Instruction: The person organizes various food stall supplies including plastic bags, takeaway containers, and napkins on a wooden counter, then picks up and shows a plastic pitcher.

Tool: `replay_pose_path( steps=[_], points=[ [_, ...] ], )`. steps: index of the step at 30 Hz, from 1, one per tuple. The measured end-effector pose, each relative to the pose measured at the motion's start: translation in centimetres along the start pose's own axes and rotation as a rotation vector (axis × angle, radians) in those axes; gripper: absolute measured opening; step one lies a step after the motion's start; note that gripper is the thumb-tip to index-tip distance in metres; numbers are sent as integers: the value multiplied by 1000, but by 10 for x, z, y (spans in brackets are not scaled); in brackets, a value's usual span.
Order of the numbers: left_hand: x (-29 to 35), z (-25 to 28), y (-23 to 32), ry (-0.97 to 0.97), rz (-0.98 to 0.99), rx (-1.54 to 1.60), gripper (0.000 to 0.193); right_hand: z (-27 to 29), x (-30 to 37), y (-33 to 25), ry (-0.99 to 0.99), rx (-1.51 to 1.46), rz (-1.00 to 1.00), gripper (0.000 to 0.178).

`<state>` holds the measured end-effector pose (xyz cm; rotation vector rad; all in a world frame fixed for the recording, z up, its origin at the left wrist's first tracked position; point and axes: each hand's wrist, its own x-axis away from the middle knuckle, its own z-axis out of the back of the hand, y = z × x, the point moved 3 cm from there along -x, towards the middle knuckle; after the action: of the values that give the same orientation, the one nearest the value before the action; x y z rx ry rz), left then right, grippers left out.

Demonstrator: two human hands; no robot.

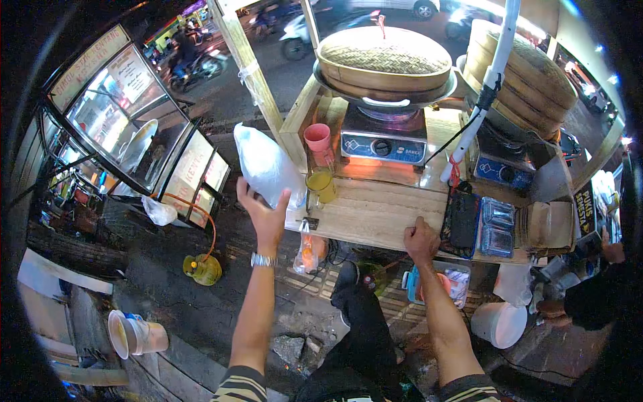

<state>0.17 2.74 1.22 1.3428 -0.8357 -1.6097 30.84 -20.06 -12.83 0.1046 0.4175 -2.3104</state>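
Note:
My left hand [268,216], a metal watch at its wrist, is raised with thumb and fingers spread at the lower part of a puffed white plastic bag [263,157]. Whether the fingers touch the bag I cannot make out. The bag is at the left end of a light wooden counter [385,211]. Just right of it stand a cup of yellow liquid [323,187] and a pink plastic cup [317,138]. Closed into a fist, my right hand [422,241] rests on the counter's front edge with nothing visible in it.
A woven bamboo steamer [385,67] sits over a gas stove [383,146]; a second steamer [529,77] is right. Clear plastic boxes [497,228] lie by a dark pouch [462,224]. A glass food cart [127,114] and gas cylinder [202,269] stand left. Another person's hand [552,309] shows right.

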Motion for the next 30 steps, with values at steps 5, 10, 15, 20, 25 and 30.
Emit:
replay_pose_path(
  steps=[5, 10, 15, 20, 25, 30],
  points=[
    [-60, -16, 11, 208, -295, -134, 103, 2, 0, -15, 179, -48, 59, 17],
    [-50, -39, -7, 142, -82, 123, 89, -2, -1, 2, 186, -75, 90, 21],
    [-36, -19, -28, -21, -92, 49, 83, -2, 4, -10, 152, -63, 71, 18],
    [62, 15, -23, 58, -113, -303, 78, -7, 2, 8, 184, -105, 96, 20],
    [210, 55, 111, -723, 373, 87, 24, -4, 2, 5, 154, -146, 35, 22],
    [271, 90, 212, -1494, -329, 939, 66, -9, -1, 3, 172, -154, 59, 19]
  ],
)
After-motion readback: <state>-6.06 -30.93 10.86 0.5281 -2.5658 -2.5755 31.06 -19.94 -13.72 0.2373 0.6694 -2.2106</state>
